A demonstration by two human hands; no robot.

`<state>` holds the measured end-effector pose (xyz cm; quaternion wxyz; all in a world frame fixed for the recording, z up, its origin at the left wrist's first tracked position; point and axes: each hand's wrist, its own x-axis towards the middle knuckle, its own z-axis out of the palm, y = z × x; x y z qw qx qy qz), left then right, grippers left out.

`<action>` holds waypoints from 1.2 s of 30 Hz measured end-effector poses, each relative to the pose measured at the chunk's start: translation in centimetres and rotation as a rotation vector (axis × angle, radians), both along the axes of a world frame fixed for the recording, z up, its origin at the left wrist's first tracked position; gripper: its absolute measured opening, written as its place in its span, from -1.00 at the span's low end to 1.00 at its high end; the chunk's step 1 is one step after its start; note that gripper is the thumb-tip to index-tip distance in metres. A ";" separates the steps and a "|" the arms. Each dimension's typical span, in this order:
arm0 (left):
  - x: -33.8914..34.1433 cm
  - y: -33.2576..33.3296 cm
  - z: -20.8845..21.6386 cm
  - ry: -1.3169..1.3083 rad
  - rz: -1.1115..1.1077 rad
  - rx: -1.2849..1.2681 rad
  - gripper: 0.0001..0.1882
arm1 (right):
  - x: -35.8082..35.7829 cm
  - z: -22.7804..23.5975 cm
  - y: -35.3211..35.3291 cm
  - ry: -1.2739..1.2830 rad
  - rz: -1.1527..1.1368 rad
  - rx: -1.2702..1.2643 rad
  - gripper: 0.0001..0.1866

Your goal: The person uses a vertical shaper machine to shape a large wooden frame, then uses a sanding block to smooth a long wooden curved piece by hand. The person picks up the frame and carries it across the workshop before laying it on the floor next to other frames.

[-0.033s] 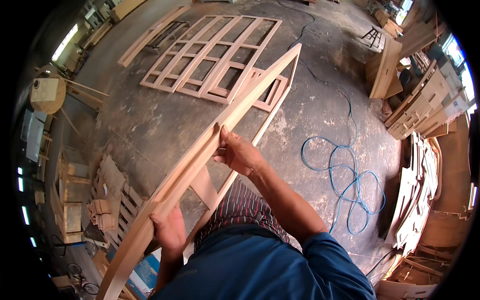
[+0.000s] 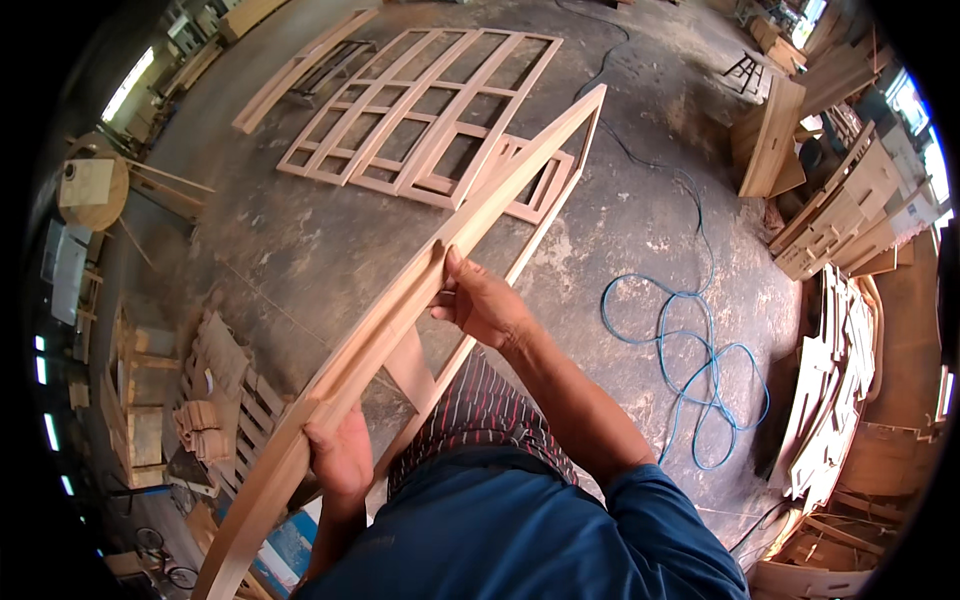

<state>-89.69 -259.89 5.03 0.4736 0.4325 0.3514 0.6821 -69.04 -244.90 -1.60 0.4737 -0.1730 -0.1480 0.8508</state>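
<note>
I hold a long pale wooden frame (image 2: 367,345) on edge across my body, running from the lower left to the upper right. Its upper rail has a groove along it and a dark notch near my right thumb. My right hand (image 2: 488,312) grips this rail around its middle, thumb on the edge and fingers partly hidden. Lower down, my left hand (image 2: 342,458) clasps the same rail, its fingers mostly out of sight beneath. A short crosspiece (image 2: 409,368) joins the rail to the frame's other side, close to my legs.
Several wooden lattice frames (image 2: 408,190) lie on the concrete floor ahead. A blue hose (image 2: 712,345) loops on the floor to the right, beside stacked panels (image 2: 835,375). Left are a slatted pallet (image 2: 262,400) and a round wooden piece (image 2: 93,183).
</note>
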 end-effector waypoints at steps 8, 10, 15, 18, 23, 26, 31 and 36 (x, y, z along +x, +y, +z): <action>9.5 19.4 -5.7 -0.048 -0.167 -0.049 -0.36 | 11.5 -4.6 17.4 -0.085 -0.063 -0.033 -0.65; 11.9 24.8 -5.8 -0.107 -0.190 -0.127 -0.28 | 14.0 -4.5 22.1 -0.121 -0.097 -0.075 -0.67; 16.2 37.6 -6.2 -0.107 -0.238 -0.152 -0.22 | 20.0 -2.6 34.1 -0.130 -0.127 -0.115 -0.68; 19.1 44.2 -6.4 -0.087 -0.234 -0.145 -0.21 | 23.5 -2.7 40.7 -0.106 -0.138 -0.086 -0.67; 26.1 53.5 -7.6 -0.100 -0.196 -0.172 -0.22 | 30.6 -4.9 50.1 0.011 -0.085 -0.015 -0.69; 31.0 59.0 -8.6 -0.050 -0.156 -0.146 -0.26 | 35.8 -4.4 56.7 -0.107 -0.039 -0.040 -0.70; 39.8 66.9 -8.1 -0.020 -0.106 -0.160 -0.25 | 43.9 -5.2 66.6 -0.094 0.096 0.015 -0.58; 46.7 74.3 -6.7 -0.118 -0.041 -0.192 -0.24 | 49.7 -2.4 76.1 -0.167 0.153 0.012 -0.61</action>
